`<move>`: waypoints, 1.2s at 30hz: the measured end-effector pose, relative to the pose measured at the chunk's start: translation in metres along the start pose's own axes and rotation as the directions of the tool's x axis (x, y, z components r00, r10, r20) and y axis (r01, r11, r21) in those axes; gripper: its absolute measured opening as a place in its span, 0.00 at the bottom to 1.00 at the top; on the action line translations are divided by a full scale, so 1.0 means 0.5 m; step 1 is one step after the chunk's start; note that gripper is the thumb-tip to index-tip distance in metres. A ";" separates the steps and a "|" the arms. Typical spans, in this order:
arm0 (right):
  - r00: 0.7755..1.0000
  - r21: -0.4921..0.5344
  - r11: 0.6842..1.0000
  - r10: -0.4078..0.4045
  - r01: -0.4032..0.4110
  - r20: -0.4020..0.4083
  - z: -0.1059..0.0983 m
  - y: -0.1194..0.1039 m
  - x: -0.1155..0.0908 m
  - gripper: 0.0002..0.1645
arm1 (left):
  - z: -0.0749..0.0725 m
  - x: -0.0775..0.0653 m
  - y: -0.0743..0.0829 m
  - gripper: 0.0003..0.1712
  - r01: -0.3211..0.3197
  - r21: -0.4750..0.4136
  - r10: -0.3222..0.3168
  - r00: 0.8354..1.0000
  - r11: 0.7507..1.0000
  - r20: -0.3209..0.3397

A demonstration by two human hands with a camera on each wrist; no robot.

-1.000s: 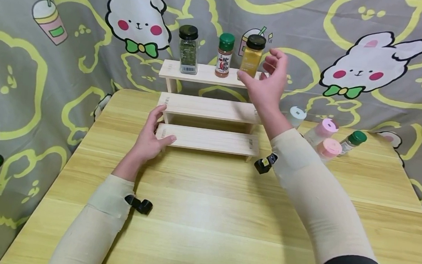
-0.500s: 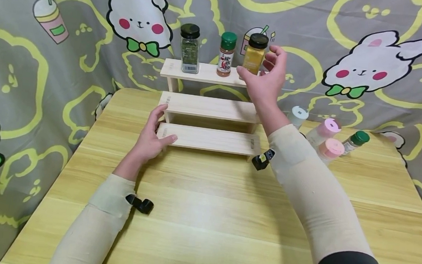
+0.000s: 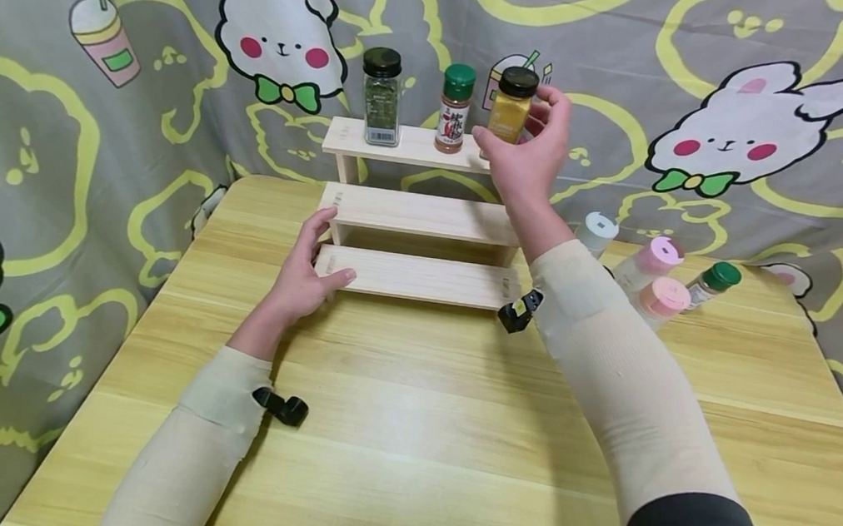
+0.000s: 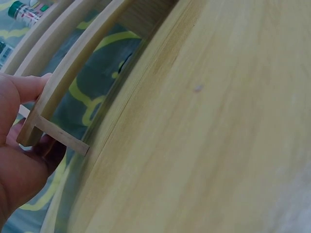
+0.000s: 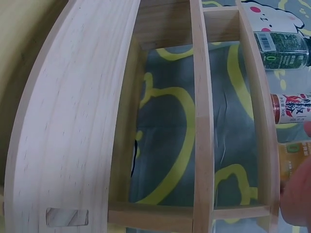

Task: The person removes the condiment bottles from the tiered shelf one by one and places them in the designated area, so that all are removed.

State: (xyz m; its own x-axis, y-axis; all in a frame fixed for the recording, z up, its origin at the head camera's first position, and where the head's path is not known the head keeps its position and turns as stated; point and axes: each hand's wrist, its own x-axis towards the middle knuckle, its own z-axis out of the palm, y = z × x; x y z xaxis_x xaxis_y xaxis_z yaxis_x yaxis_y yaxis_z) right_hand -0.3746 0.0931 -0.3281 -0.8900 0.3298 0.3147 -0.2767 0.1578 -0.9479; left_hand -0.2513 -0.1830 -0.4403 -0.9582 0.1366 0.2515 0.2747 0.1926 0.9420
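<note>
A three-tier wooden spice rack (image 3: 418, 214) stands on the table. My left hand (image 3: 300, 279) grips its left end, thumb on the lowest shelf; the left wrist view shows the fingers (image 4: 51, 148) round the shelf end. At the right end of the top shelf stands a spice jar (image 3: 511, 114) with yellow contents and a black lid. My right hand (image 3: 530, 157) holds this jar, thumb in front and fingers at its right side. Left of it on that shelf are a green-capped shaker (image 3: 453, 114) with red powder and a black-lidded jar (image 3: 382, 102) of green herbs.
Right of the rack, on the table (image 3: 407, 429), stand a white-capped bottle (image 3: 599, 230), two pink-capped bottles, one of them in front (image 3: 665, 299), and a green-capped jar (image 3: 717, 280). A patterned curtain (image 3: 600, 28) hangs behind the table.
My right hand's fingers have come in closer to the yellow jar, closing the gap at its right side. The left hand has kept its place on the rack.
</note>
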 end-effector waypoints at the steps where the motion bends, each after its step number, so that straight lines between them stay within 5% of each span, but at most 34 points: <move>1: 1.000 0.000 1.000 -0.002 0.002 -0.005 0.001 0.001 0.001 0.48 | 0.000 0.000 0.000 0.48 0.001 0.001 -0.001 1.000 1.000 0.001; 36: 0.999 -0.030 0.999 -0.028 0.027 -0.036 -0.013 0.006 -0.017 0.43 | 0.000 0.000 0.001 0.48 0.023 0.002 -0.023 1.000 1.000 0.009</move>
State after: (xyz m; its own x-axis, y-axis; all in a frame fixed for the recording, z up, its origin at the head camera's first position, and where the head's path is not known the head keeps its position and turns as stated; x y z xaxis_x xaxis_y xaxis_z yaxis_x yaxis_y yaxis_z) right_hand -0.3657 0.0968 -0.3334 -0.8685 0.3582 0.3427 -0.2897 0.1943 -0.9372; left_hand -0.2511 -0.1832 -0.4401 -0.9635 0.1412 0.2275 0.2526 0.1979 0.9471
